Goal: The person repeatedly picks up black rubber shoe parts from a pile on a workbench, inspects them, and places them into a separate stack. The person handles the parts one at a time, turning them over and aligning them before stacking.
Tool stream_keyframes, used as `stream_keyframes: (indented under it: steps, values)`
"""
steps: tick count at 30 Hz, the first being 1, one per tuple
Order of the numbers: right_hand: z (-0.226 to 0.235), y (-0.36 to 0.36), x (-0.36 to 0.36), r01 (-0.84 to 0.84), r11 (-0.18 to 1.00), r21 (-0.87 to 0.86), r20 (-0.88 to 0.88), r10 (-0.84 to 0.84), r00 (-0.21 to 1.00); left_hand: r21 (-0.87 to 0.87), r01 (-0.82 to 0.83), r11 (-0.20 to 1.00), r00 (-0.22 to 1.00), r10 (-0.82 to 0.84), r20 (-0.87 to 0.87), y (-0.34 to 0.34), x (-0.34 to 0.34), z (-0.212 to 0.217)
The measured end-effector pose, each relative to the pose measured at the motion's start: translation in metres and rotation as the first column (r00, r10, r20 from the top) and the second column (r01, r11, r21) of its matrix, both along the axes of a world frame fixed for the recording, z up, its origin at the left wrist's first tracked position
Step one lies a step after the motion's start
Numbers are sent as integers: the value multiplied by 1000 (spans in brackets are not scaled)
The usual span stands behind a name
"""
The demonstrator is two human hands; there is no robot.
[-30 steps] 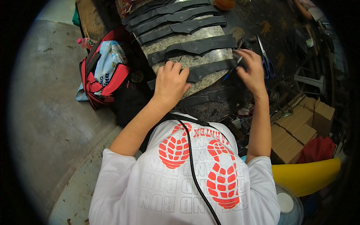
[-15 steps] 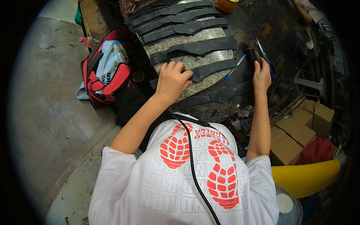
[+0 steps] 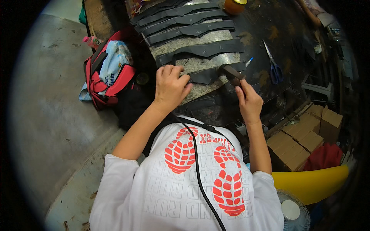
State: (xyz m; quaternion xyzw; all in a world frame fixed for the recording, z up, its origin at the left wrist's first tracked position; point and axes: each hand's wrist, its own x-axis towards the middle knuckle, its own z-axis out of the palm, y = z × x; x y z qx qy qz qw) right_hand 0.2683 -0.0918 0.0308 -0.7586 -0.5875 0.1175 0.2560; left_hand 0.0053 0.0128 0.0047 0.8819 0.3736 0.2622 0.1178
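My left hand (image 3: 170, 84) has curled fingers at the left end of a black, leather-like strip (image 3: 204, 76). The strip lies across a speckled grey stone slab (image 3: 200, 91); its left end is hidden under the fingers. In my right hand (image 3: 249, 101) is a thick, dark brown block-like tool (image 3: 232, 73). Its rounded end is over the right part of that strip; I cannot tell whether they touch. Several similar black strips (image 3: 200, 50), with light marks, lie in rows farther up the slab. Another dark strip (image 3: 206, 103) lies nearer me.
Right of the slab lie a blue pen (image 3: 249, 62) and blue-handled scissors (image 3: 273, 65). An orange jar (image 3: 234, 5) stands at the back. A red bag (image 3: 122, 81) sits left, cardboard boxes (image 3: 296, 134) right. Another person's arm (image 3: 309, 12) shows at the far right.
My right hand has brought the dark tool left and nearer me, from beside the scissors to over the strip. My left hand has shifted slightly left.
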Motion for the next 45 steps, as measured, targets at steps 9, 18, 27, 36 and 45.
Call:
stream_keyframes:
  steps: [9,18,27,36,45]
  values:
    - [7,18,-50,-253,967,20,-6,253,967,-110,-143,984,988,148,37,-4,-16,-4]
    - [3,-2,-44,-365,928,67,15,365,931,-132,-235,963,919,264,294,5,-7,12]
    - [-35,-8,66,236,937,257,-161,-199,967,-152,-24,988,970,-14,-243,-2,37,8]
    - [-40,0,86,148,977,151,342,-192,920,-303,128,944,971,-181,-153,7,51,17]
    - [9,79,5,-447,882,148,-2,452,892,-213,279,936,959,-284,9,41,44,77]
